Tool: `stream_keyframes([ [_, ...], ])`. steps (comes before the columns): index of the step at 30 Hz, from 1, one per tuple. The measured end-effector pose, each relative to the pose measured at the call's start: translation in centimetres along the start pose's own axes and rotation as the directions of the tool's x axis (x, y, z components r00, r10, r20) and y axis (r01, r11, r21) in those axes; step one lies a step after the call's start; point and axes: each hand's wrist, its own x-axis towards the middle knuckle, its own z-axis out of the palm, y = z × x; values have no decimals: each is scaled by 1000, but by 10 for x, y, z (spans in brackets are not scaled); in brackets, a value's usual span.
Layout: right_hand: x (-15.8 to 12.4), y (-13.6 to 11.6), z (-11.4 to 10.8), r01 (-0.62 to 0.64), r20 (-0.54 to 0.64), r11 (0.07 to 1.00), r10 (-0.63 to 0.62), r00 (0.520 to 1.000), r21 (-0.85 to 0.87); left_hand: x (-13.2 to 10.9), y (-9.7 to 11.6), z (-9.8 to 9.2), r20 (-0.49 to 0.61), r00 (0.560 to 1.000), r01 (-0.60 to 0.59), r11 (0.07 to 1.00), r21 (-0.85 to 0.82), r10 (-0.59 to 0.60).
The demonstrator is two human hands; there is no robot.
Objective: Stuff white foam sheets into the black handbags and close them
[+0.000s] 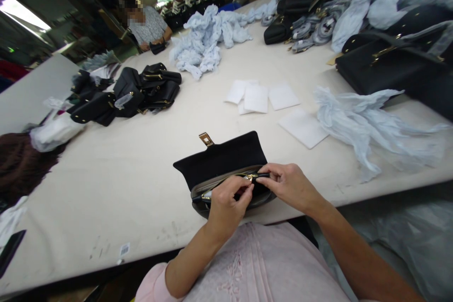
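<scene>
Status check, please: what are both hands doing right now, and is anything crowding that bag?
Left hand and right hand pinching the zipper of the open black bag. Bag at table edge. Nothing crowding it; white sheets beyond.

bag: small black handbag [226,160] at the near edge of the worktop [141,174], flap open, gold clasp up
left hand [228,205]: fingers pinching at the bag's zip
right hand [288,184]: fingertips on the gold zip pull [252,177]
beyond: white pads [256,98], pale tissue paper [357,120], heap of black bags [127,92]
</scene>
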Motion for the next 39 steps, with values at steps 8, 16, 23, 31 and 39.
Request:
stream_keyframes([
  [8,-2,1,0,-12,1,1000,12,1000,-4,9,5,-9,40,953,302,952,-46,-300],
  [16,-10,-1,-3,21,15,994,-19,1000,-105,17,-10,-23,245,822,570,752,-331,-515],
  [23,-12,9,-11,49,-8,992,-50,999,-119,-2,-10,-72,157,790,614,758,-223,-593],
  [31,-14,12,-13,96,0,987,-96,995,-127,-27,-31,-107,147,704,708,673,-213,-694],
  [39,-10,37,-13,160,-113,968,-140,984,195,-36,-65,-76,-39,688,603,601,-525,-725],
])
